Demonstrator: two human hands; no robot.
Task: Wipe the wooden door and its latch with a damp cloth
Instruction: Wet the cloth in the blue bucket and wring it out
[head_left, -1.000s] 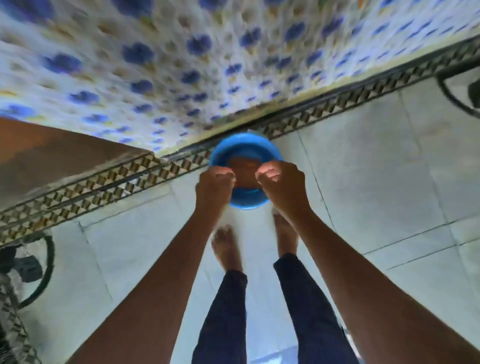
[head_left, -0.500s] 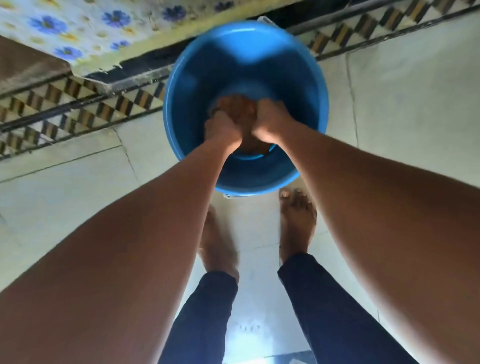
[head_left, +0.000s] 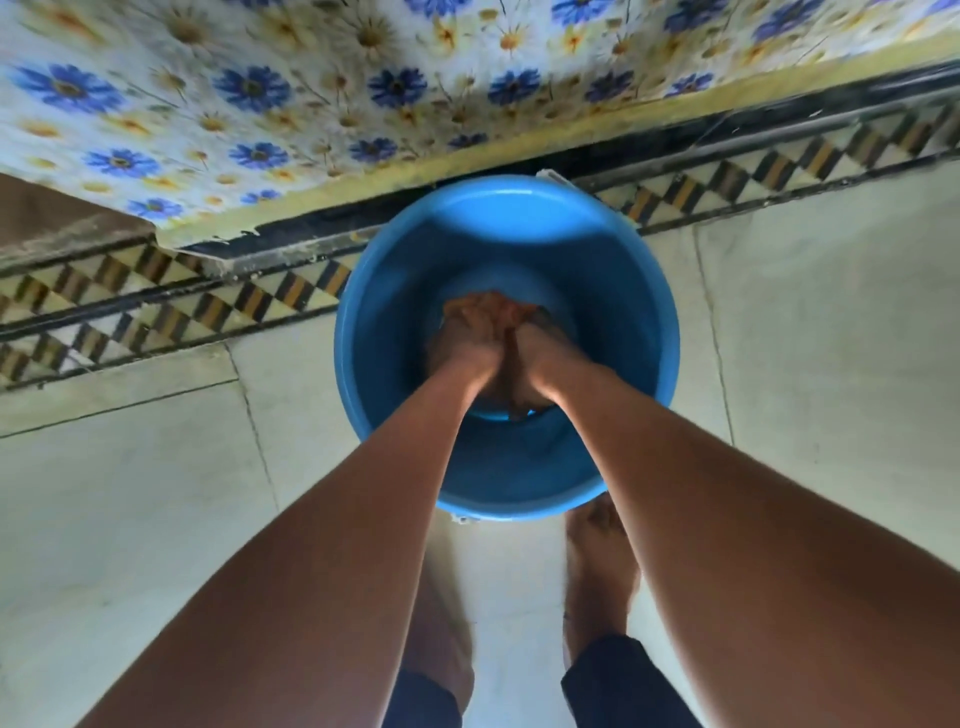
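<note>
Left hand (head_left: 470, 340) and right hand (head_left: 540, 348) deep in blue bucket (head_left: 639, 312), each grip clenched on brown cloth (head_left: 511, 312)

This looks like a room in a home, because a person stands with bare feet (head_left: 597, 571) on a pale tiled floor (head_left: 831, 338) with a patterned border strip (head_left: 156, 296), beside a wall covered with flower-printed sheet (head_left: 260, 88), over a blue plastic bucket (head_left: 639, 312).

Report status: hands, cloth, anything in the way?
Left hand and right hand both closed on brown cloth, down inside blue bucket. Door and latch not yet wiped. Nothing in the way.
</note>
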